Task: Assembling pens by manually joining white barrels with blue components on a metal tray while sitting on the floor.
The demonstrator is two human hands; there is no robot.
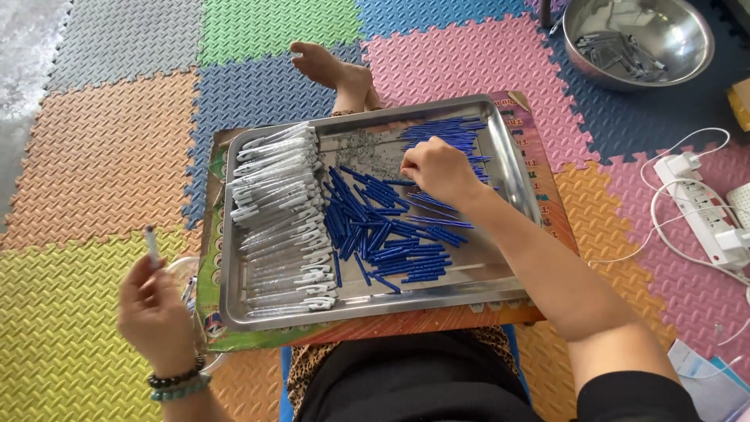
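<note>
The right hand (437, 168) is down in the steel tray (512, 168), fingers curled and pinching at the heap of blue pen parts (391, 234), though exactly which piece it has is hidden under the knuckles. That blue pile spreads under and below the hand, across the middle of the tray, with more blue pieces lying beyond it toward the far corner. Over on the left, the left hand (156, 309) is raised well outside the tray, fingertips pressed together on one white pen barrel (152, 244) held nearly upright, bead bracelets on the wrist. Along the tray's left side lies a dense row of clear-and-white pen barrels (281, 219), close beside the blue heap. The tray sits on a printed cardboard sheet (558, 211) across the person's lap, above a floor of coloured foam mats (101, 156). A bare foot (332, 70) pokes out past the far edge of the tray. Top right, a steel bowl (680, 31) holds small parts too small to make out; to the right, a white power strip (703, 211) with cables. A clear container just under the left hand is mostly hidden.
</note>
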